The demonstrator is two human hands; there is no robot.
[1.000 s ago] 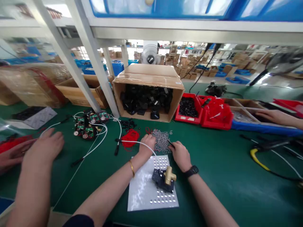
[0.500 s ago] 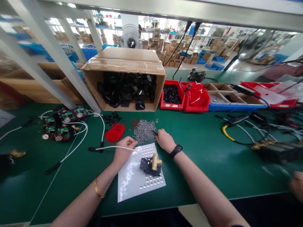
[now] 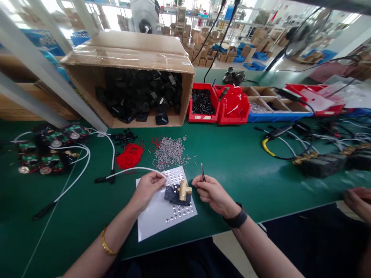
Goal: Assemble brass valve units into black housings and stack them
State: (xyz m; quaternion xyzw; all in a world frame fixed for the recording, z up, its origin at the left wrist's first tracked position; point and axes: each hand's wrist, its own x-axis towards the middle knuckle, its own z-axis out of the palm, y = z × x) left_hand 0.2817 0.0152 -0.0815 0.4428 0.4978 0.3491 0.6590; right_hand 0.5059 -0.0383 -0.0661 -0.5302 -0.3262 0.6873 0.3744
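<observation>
While I am watching through the head camera, my left hand (image 3: 149, 187) is pinching the end of a white cable (image 3: 127, 171) at the near edge of a black block with a brass fitting (image 3: 179, 192), fingers closed on the cable tip. My right hand (image 3: 209, 192) is gripping a slim dark tool (image 3: 202, 172), possibly tweezers, held upright just to the right of the fitting; I cannot tell whether anything is caught in its tip. The block is sitting on a white perforated sheet (image 3: 158, 220) lying flat on the green bench mat (image 3: 246, 170), directly in front of me between both hands. Just beyond the sheet a scatter of small metal pins (image 3: 169, 151) is lying loose, with a red wire bundle (image 3: 130, 156) to its left. Further back an open cardboard box (image 3: 130, 58) of black parts and a red bin (image 3: 202, 103) are standing against the bench frame. Another person's hand (image 3: 358, 197) is resting at the far right edge, well apart from mine. My judgement on doing this step well: the left hand should be keeping the cable tip steady against the block while the right is bringing the tool in low and straight, so the block is not sliding on the smooth sheet and no pins are being knocked about.
</observation>
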